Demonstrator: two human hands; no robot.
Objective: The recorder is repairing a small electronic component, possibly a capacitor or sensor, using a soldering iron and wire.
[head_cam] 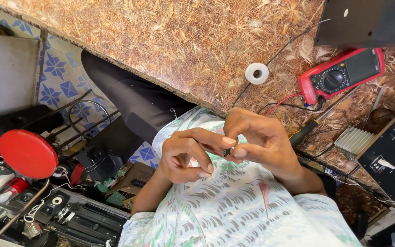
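Both hands meet just in front of the red multimeter (341,75) on the worktable (170,41). The left hand (186,155) and right hand (257,137) each pinch a tiny dark component (227,152) between curled fingertips, over the patterned shirt (234,206).

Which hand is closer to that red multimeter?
Right. The right hand, pinching a small dark part, lies below-left of the red multimeter; the left hand sits farther left.
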